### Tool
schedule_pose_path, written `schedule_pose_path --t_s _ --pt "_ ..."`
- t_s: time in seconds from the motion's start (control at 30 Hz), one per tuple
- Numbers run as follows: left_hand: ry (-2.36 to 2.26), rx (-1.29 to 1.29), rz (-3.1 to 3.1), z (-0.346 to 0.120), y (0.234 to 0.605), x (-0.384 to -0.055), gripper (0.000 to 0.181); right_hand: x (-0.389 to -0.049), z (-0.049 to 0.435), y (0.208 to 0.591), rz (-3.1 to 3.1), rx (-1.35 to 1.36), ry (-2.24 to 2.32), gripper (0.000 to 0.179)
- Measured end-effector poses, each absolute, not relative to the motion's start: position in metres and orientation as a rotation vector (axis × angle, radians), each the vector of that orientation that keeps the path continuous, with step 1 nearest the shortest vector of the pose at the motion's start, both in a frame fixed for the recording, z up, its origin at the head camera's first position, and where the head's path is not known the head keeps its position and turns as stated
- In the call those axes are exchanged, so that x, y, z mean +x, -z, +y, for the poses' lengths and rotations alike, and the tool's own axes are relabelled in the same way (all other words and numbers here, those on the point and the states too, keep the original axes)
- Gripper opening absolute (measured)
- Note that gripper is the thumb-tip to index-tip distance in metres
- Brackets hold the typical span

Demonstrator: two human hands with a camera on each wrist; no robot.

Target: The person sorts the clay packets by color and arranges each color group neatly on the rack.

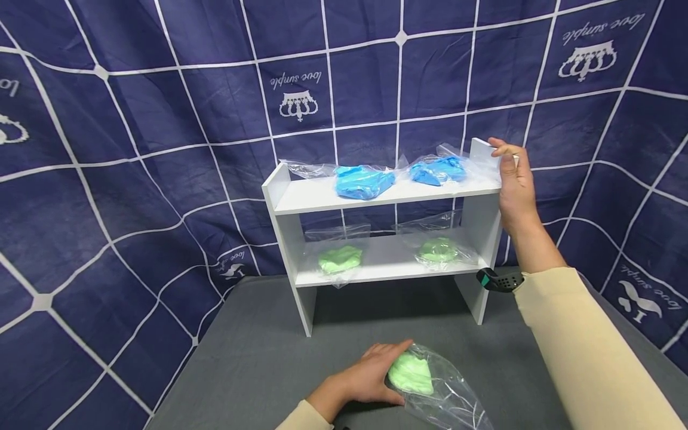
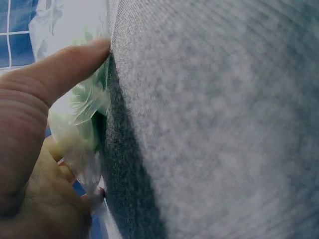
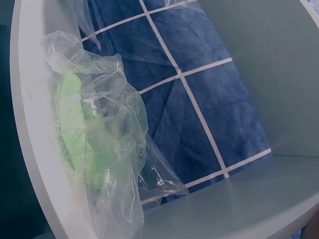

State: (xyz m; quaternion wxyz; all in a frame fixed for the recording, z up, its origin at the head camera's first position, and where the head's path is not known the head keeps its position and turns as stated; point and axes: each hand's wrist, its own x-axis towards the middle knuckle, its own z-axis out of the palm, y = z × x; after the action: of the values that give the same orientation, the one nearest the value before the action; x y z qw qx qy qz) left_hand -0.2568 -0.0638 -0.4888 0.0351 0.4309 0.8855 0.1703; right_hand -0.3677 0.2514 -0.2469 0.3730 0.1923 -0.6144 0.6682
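Observation:
On the grey surface at the bottom of the head view lies a clear plastic bag (image 1: 451,388) with a soft light green lump (image 1: 411,373) inside. My left hand (image 1: 371,373) curves round its left side, fingers at the far edge and thumb at the near one. The left wrist view shows the thumb (image 2: 65,69) against the plastic and the grey cloth. My right hand (image 1: 517,185) grips the upper right side panel of a white two-tier shelf (image 1: 376,272). In the right wrist view, a bagged green lump (image 3: 75,124) sits on the lower tier.
Two clear bags with blue contents (image 1: 362,182) (image 1: 438,170) lie on the top tier. The lower tier bears two bagged green lumps (image 1: 340,259) (image 1: 438,249). A dark blue curtain (image 1: 215,107) with white lines hangs behind. Grey cloth (image 1: 231,358) covers the surface underneath.

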Motion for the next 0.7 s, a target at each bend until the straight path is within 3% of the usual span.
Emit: schedule_pose_path --t_s 0.23,0.7 --pt "-0.587 1.322 2.83 -0.064 0.488 -0.258 0.091 -0.367 0.252 0.247 -1.6 0.478 -1.689 0.025" --pt "-0.796 1.26 2.874 -0.066 0.466 -0.256 0.091 -0.368 0.251 0.247 -1.558 0.496 -1.693 0.026"
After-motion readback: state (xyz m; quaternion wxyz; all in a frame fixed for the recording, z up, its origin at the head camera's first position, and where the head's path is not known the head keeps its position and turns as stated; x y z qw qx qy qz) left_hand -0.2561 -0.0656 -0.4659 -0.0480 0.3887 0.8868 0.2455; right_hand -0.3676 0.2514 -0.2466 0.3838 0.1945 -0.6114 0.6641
